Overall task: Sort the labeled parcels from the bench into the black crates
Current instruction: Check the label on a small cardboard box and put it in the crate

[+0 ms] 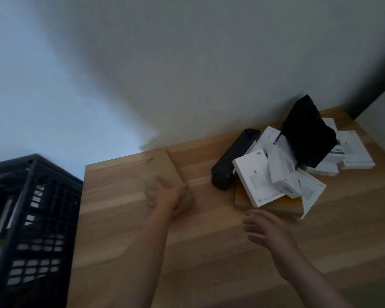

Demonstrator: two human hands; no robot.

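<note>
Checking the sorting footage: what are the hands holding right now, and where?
The left hand grips a flat brown cardboard parcel at its near right corner. The right hand hovers open, holding nothing.

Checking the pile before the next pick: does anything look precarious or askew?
Yes. The white boxes lie jumbled at odd angles over a brown parcel, and a black bag is propped tilted on top, so the heap looks loose.

Dim room; plain grey wall [187, 63] behind wooden bench [209, 252].
</note>
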